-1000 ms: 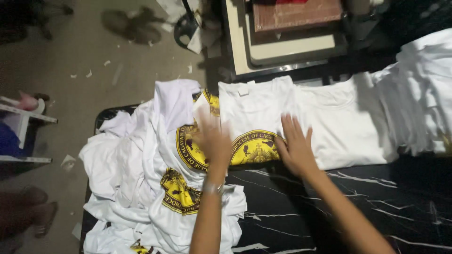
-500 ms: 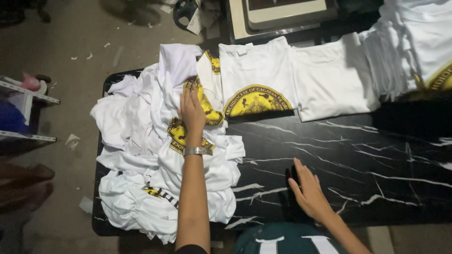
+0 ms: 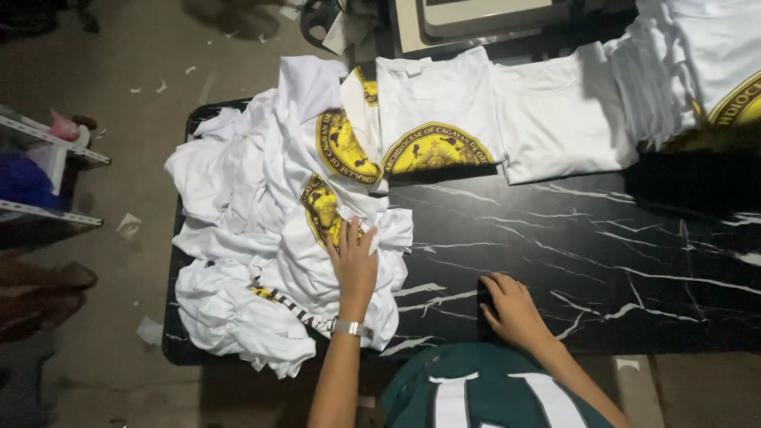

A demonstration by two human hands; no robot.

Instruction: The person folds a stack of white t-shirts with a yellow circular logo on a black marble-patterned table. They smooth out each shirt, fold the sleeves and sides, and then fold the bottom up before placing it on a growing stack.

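Our left hand (image 3: 353, 261) lies flat, fingers spread, on the heap of white shirts (image 3: 269, 238) at the left end of the black marbled table (image 3: 602, 261), pinching nothing. Our right hand (image 3: 514, 311) rests empty on the bare tabletop near its front edge, fingers loosely curled. A folded shirt (image 3: 436, 119) lies flat beyond the heap, touching it.

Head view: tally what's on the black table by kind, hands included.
Loose heap of white printed T-shirts: 1
Flat white T-shirt with round yellow emblem: 1
Stack of white shirts at the right edge: 1
Hands: 2, left hand on the heap, right hand on the black marble-pattern table
Silver wristwatch: 1
Total: 6
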